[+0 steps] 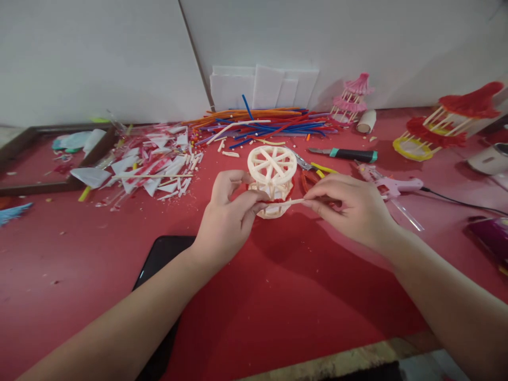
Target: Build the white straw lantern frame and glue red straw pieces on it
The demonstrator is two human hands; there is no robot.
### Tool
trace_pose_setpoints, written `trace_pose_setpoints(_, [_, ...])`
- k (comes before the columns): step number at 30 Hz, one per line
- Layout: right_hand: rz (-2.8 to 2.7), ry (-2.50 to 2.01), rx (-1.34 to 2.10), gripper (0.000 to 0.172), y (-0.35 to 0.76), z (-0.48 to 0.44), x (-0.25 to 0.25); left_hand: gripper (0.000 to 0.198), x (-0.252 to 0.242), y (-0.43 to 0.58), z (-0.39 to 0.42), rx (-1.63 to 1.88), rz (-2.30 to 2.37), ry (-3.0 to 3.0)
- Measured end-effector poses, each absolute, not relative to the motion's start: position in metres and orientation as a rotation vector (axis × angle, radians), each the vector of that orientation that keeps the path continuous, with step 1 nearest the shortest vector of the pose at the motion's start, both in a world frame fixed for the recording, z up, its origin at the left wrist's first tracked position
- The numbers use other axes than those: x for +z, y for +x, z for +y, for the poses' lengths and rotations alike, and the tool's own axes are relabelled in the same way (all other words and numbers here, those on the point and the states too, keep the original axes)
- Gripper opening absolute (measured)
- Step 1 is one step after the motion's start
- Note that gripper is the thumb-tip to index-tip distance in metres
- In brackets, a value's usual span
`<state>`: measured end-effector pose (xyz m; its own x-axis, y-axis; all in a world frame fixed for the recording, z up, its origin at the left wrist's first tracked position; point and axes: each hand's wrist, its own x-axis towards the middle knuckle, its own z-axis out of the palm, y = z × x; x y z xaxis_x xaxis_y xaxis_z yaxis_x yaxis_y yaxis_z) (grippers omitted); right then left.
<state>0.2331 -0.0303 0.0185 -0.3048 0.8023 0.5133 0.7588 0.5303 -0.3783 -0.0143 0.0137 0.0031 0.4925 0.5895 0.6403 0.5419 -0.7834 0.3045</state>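
A short cream pipe cleaner (pixel 288 202) is stretched level between my two hands. My left hand (pixel 232 211) pinches its left end between thumb and fingertips. At its right end my right hand (pixel 345 203) pinches it the same way. Just behind it stands a small cream craft structure (pixel 272 165), topped by a spoked ring like a wheel, with a red band around its middle. The pipe cleaner and my left fingers partly hide its lower half. Whether the pipe cleaner touches the structure, I cannot tell.
Behind lie coloured pipe cleaners (pixel 254 124), pliers (pixel 307 165) and a utility knife (pixel 349 154). A pink glue gun (pixel 392 185) with a cord is on the right, near a red tiered model (pixel 446 127). Scraps (pixel 146 159) and a black phone (pixel 159 264) are left.
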Motion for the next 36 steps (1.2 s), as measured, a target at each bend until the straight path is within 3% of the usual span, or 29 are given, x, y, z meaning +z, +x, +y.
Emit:
trace_pose_setpoints(12, [-2.050,-1.295,0.366,0.014,0.246,-0.025,0.021,0.013,-0.002,-0.017,0.020,1.160,0.868,2.642])
trace_pose_setpoints(25, [-2.093,-1.286,0.191,0.013,0.259,-0.018,0.021,0.015,-0.002,-0.016,0.018,1.151,0.877,2.588])
trace_pose_setpoints(36, [-2.104,-1.237,0.322,0.015,0.255,-0.021,0.021,0.015,0.015,-0.028,0.031,0.916,0.753,2.668])
